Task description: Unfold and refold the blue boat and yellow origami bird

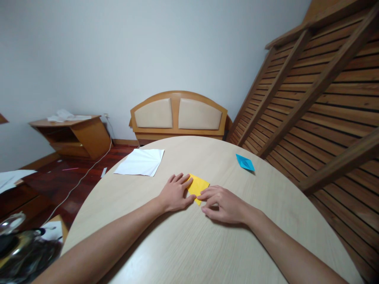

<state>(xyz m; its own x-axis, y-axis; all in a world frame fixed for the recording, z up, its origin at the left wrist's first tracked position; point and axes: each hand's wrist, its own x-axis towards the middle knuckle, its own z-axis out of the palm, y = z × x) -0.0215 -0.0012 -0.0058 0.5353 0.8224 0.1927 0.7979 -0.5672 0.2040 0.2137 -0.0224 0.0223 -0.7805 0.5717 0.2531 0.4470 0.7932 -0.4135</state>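
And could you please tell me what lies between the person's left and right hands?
The yellow paper lies on the table between the left hand and the right hand, both touching it; this shows in the head view.

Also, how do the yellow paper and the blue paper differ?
The yellow paper is touched by the left hand and right hand; the blue paper is untouched.
The yellow paper lies nearer the person; the blue paper sits farther off, to the right.
The blue paper shows darker facets mid-sheet; the yellow paper's visible face looks plainer.
Both lie on the table.
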